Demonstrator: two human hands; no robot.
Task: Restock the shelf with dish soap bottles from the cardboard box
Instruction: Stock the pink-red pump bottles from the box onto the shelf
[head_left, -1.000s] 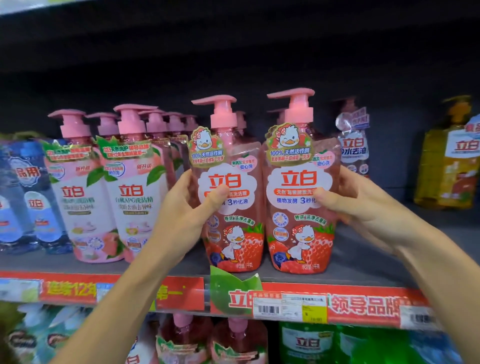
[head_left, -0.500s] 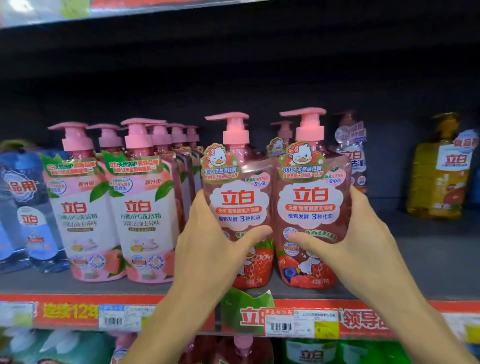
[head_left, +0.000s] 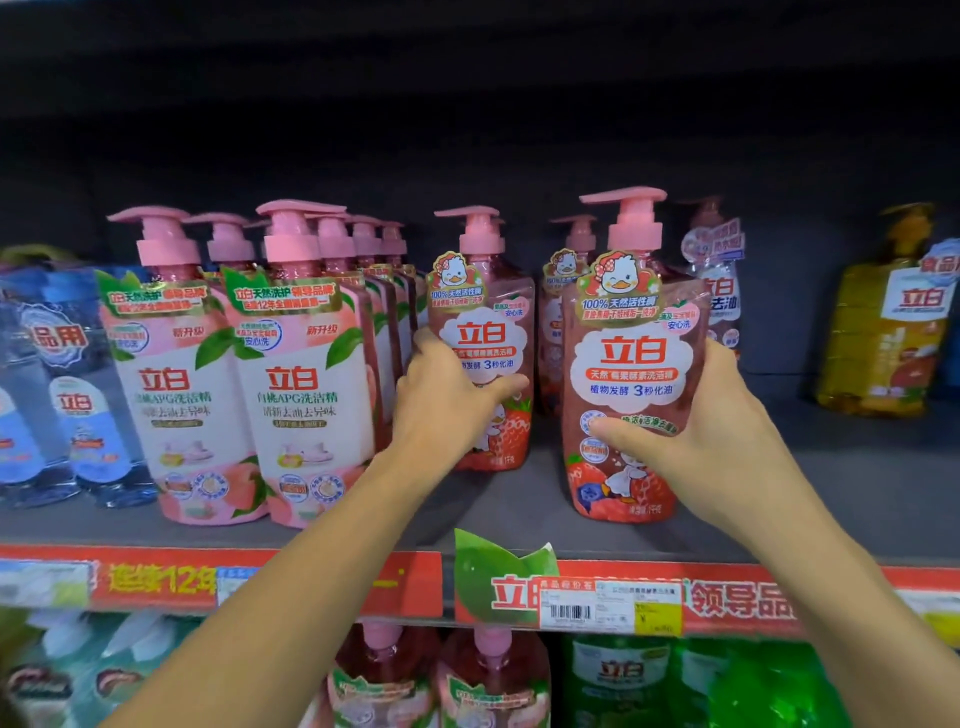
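Both your hands are up at the shelf, each wrapped round a red strawberry soap bottle.

Your left hand reaches in from below with the forearm slanting up, fingers curled round the left edge of the left bottle and the thumb laid across its front label; that bottle stands upright and set back on the shelf, just beside the row of peach bottles. Your right hand comes in from the right, thumb pressed across the front of the right bottle and fingers hooked round its right side. That bottle stands upright near the front edge, ahead of its twin, with a clear gap between them. A yellow bottle sits well apart at the far right.
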